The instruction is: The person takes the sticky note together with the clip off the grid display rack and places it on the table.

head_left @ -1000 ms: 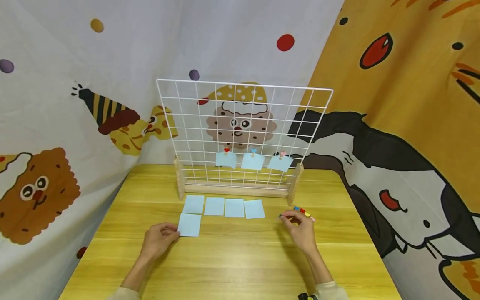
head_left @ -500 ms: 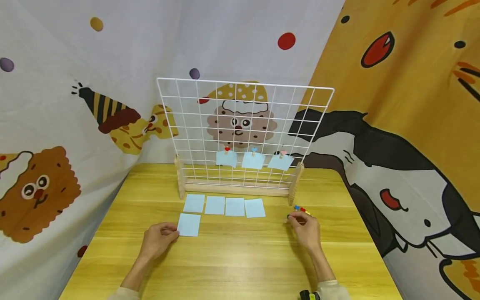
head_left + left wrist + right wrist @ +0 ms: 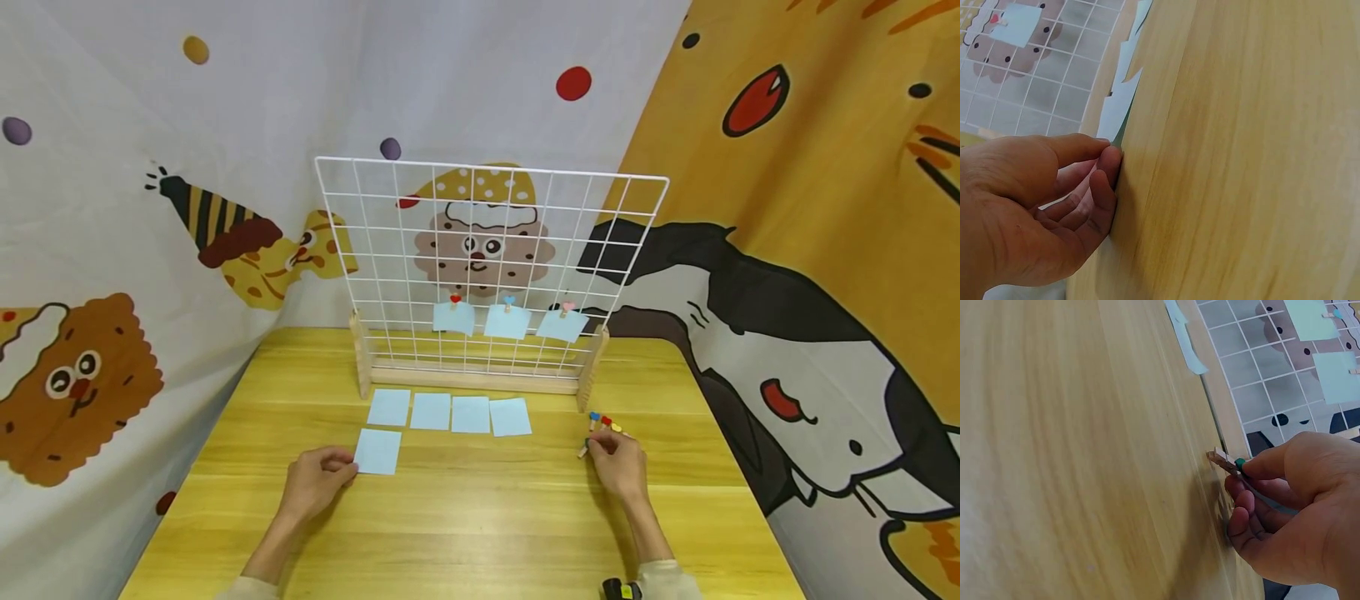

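My left hand pinches the lower left corner of a pale blue paper note on the wooden table. In the left wrist view, thumb and forefinger meet at the paper's edge. At the right, my right hand pinches a small wooden clothespin with a green ornament, its tip pointing away from the fingers. Beside that hand lie several more clothespins with coloured tops, partly hidden by it. Behind the held note, several matching notes lie in a row.
A white wire grid stands upright in a wooden base at the back of the table. Three blue notes hang on it from clothespins with red, blue and pink hearts. A patterned curtain hangs behind.
My right hand has moved right and slightly nearer with the clothespin, which now shows more of its wooden end. The left hand stays at the note.
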### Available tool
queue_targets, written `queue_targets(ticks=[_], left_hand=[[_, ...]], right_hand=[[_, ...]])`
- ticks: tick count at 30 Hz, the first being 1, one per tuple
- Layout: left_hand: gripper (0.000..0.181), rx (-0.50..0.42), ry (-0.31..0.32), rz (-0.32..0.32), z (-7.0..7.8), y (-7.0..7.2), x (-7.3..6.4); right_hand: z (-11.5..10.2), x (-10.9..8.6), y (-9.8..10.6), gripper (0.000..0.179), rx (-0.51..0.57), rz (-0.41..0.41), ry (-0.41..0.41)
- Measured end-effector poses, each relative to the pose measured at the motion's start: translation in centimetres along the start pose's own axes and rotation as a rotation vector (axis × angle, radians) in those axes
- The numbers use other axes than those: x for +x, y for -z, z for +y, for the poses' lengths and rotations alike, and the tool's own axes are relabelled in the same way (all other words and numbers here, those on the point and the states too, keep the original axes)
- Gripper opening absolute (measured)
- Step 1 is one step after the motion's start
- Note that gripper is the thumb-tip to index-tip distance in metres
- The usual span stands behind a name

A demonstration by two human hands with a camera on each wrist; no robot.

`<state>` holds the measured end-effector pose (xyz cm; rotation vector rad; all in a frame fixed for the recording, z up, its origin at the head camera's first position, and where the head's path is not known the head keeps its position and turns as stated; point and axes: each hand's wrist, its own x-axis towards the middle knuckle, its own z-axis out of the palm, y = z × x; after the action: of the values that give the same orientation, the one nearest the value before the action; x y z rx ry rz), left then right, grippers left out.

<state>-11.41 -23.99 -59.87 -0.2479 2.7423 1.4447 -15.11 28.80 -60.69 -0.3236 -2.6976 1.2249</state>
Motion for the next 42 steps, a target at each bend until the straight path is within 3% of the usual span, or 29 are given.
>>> queue_targets(ticks=[22, 42], left_hand=[[0.016, 0.005, -0.013, 0.025, 0.15, -0.07, 0.14], [0.019, 0.047, 0.009, 0.035, -0.18, 0.14, -0.24]], right_hand=[[-0.18, 0.82, 0.26, 0.018, -0.068, -0.011, 0.019], [0.26, 0.46, 0.16, 0.017, -0.036, -0.022, 0.018]])
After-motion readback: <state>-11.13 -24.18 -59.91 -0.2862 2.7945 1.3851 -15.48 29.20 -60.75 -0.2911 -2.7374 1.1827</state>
